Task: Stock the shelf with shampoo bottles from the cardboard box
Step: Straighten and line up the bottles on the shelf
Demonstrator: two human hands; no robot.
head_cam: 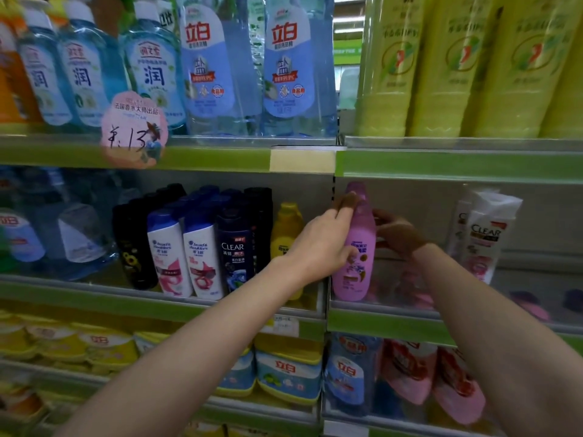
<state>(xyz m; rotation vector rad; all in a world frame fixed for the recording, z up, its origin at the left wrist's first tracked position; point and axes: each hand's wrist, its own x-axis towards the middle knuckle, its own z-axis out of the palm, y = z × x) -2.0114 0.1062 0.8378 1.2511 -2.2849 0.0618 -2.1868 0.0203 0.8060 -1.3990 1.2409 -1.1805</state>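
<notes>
Left hand grips the upright purple shampoo bottle; right hand curls behind it; yellow bottle just left.

A pink shampoo bottle stood upright on the middle shelf, at the left end of its right part. The left hand held the bottle from the left, with its fingers up near the purple cap. The right hand was at the bottle's right side, partly behind it. Just left of the pink bottle stood a yellow bottle, then a dark blue bottle and two white bottles. A white pack leaned farther right on the same shelf.
</notes>
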